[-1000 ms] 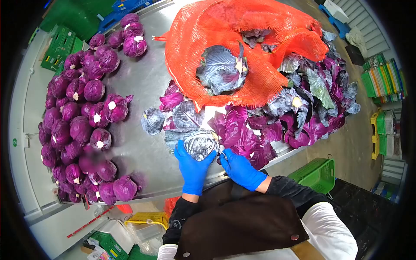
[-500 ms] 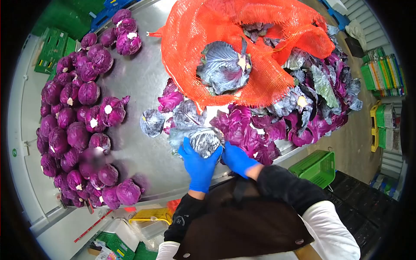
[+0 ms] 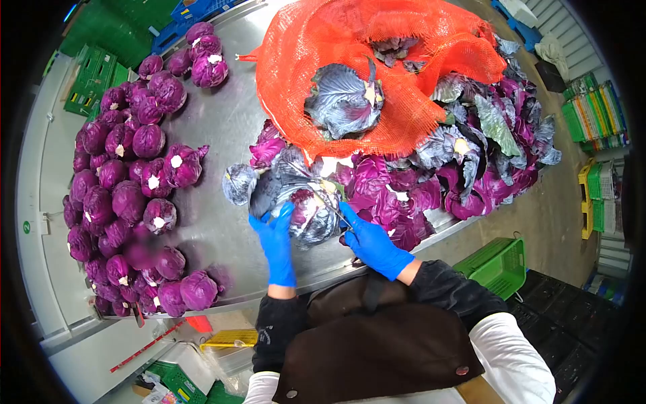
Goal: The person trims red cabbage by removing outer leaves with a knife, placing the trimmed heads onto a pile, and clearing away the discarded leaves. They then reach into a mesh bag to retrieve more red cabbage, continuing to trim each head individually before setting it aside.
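Observation:
A red cabbage (image 3: 316, 225) with grey-purple outer leaves lies tilted at the table's near edge, its pale cut stem turned up and to the right. Against its left side is my left hand (image 3: 274, 246) in a blue glove, fingers closed on the cabbage's edge beside a loose outer leaf (image 3: 265, 195). My right hand (image 3: 372, 246), gloved in blue too, grips a knife (image 3: 331, 203) whose thin blade reaches over the cabbage near the stem. The handle is mostly hidden in the fist. A small leafy piece (image 3: 239, 184) sits just left of the cabbage.
Several trimmed purple cabbages (image 3: 128, 198) are heaped along the table's left side. At the back, an orange mesh bag (image 3: 289, 87) holds an untrimmed cabbage (image 3: 344, 101). Loose leaves (image 3: 390, 195) pile up on the right. A green crate (image 3: 494, 266) stands below the right edge.
The cabbage has turned, so its stem and purple inside now show. An outer leaf is folded away to the left. My left hand moved left, and the knife in my right hand came into view.

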`<state>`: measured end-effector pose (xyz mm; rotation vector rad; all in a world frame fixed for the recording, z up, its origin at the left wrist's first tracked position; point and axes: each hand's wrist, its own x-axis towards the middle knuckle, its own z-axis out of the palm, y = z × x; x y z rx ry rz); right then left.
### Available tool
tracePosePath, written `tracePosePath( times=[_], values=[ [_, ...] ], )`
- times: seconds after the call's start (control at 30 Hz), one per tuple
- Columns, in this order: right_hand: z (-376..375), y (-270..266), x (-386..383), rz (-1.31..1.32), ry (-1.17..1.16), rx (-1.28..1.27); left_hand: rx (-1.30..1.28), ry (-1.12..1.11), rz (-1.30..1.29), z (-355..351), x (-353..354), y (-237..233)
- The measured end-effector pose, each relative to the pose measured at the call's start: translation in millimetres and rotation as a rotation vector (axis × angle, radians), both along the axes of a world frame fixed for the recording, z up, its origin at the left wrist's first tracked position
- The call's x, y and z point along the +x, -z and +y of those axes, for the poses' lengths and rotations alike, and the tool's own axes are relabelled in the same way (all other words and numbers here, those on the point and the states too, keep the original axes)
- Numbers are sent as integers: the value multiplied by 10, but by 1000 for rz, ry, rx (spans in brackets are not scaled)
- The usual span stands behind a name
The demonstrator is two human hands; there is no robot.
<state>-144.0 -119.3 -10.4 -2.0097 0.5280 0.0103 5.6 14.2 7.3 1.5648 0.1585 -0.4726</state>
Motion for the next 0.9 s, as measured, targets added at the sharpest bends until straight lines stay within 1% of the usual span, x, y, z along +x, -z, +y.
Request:
tracePosePath(
  times=[0.03,0.07,0.1,0.13,0.17,0.2,0.23,0.27,0.3,0.33,0.37,0.4,0.47,0.53,0.6,0.63,0.7,0.73,0.77,0.83,0.87,0.9],
  values=[
    [51,-5,54,-76,54,-30,43,33,-202,-136,-9,4],
    [66,-52,78,9,67,-34,43,31,-202,-266,-14,11],
    [44,-87,126,10,67,-32,288,79,-377,-388,-30,23],
    [5,-107,169,136,115,18,537,132,-547,-436,-58,35],
    [-31,-119,188,264,159,69,542,135,-540,-405,-94,43],
    [-112,24,178,314,167,58,473,142,-489,-378,-100,54],
    [-124,103,163,309,167,57,403,149,-443,-338,-104,78],
    [-106,164,134,275,105,-35,429,132,-498,-228,-143,243],
    [-94,184,116,240,41,-125,433,129,-500,-168,-174,224],
    [-71,194,96,161,48,-117,217,133,-374,-107,-206,193],
    [-47,198,85,160,47,-110,3,133,-246,-26,-248,167],
    [-42,178,104,178,26,-123,64,157,-186,50,-278,132],
    [-35,104,149,240,-19,-129,89,198,-212,77,-244,88],
    [18,45,137,226,-20,-146,108,234,-237,-34,-216,-32],
    [57,36,149,211,-11,-144,562,238,-660,-266,-209,-123],
    [25,77,146,216,-12,-146,559,238,-655,-279,-197,-89],
    [-66,190,185,247,-7,-140,669,449,-609,-265,-148,30],
    [-94,152,198,290,5,-91,643,395,-645,-229,-170,69],
    [-140,241,204,290,0,-88,648,392,-643,-161,-175,79],
    [-293,472,151,329,116,4,490,494,-729,64,-257,106],
    [-324,519,78,289,48,-165,426,442,-749,261,-395,197],
    [-332,527,68,284,51,-160,366,420,-763,453,-509,280]
  ],
)
